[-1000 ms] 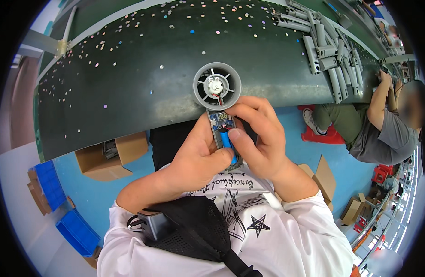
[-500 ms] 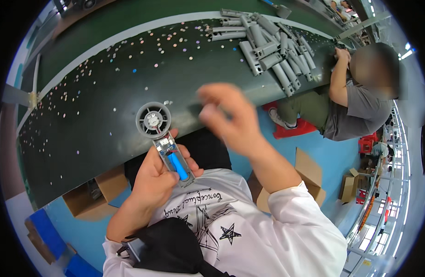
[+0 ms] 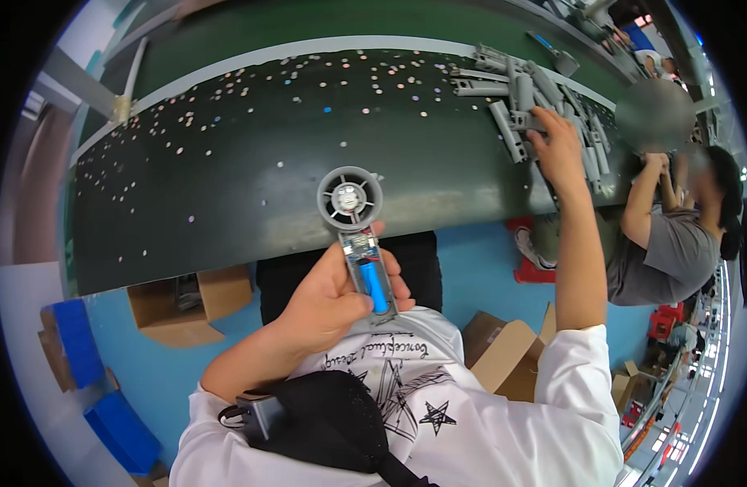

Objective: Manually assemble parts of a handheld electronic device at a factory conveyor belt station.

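Note:
My left hand is closed around the open handle of a small grey handheld fan, near the front edge of the table. Inside the handle show a blue battery cell, with my thumb beside it, and a small circuit board with red wires. The round fan head points away from me. Out to the right, my right hand reaches a pile of grey plastic handle shells. Its thumb and fingers pinch the end of one grey handle shell at the near side of the pile.
Small coloured dots are scattered over the dark green table. A blue-handled tool lies beyond the pile. Cardboard boxes stand on the blue floor. At the right sits a co-worker in a grey shirt.
My right hand has moved from above the table's front edge out to the pile and onto a handle shell. The fan stays in my left hand. The whole view has turned toward the left.

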Demonstrator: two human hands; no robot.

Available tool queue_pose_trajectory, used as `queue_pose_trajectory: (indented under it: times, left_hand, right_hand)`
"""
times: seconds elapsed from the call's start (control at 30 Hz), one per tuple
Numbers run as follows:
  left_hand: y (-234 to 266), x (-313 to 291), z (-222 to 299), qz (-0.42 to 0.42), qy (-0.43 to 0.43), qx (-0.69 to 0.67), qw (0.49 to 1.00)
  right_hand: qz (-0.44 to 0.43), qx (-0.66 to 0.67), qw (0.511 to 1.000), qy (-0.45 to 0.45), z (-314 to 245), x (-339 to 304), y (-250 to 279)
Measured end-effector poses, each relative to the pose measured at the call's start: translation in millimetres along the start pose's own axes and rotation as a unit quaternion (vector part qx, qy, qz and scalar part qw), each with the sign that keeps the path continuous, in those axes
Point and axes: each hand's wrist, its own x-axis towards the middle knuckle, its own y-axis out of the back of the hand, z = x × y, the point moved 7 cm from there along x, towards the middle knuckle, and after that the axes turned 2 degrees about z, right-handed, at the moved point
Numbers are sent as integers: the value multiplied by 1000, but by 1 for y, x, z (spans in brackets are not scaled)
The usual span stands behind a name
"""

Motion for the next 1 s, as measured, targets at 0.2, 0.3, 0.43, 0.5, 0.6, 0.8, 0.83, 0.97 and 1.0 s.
queue_pose_trajectory:
  times: [0.2, 0.3, 0.43, 0.5, 0.6, 0.8, 0.83, 0.97, 1.0]
  left_hand:
    - [-4, -3, 2, 2, 1, -5, 1000]
    - [-3, -4, 2, 2, -1, -12, 1000]
    - [-3, -5, 2, 17, -15, 11, 1000]
    - [1, -3, 3, 33, -24, 44, 998]
    - [1, 3, 0, 47, -27, 48, 997]
    - [8, 0, 2, 96, -60, 98, 989]
    - [11, 0, 2, 101, -59, 106, 987]
    - [11, -1, 4, 103, -76, 102, 987]
    - [10, -1, 4, 104, -77, 100, 987]
  right_hand:
    - [48, -51, 988, 136, -18, 10, 2]
    - [117, -57, 977, 171, -34, 7, 14]
    - [80, 389, 913, -89, -87, -40, 40]
    - [-8, 432, 901, -38, -144, -71, 47]
    - [11, 409, 908, 92, -214, -97, 60]
    - [42, 397, 913, 89, -238, -104, 69]
    - [33, 379, 921, 90, -240, -104, 69]
    - [14, 364, 926, 99, -244, -106, 64]
    - [19, 358, 928, 99, -245, -107, 62]
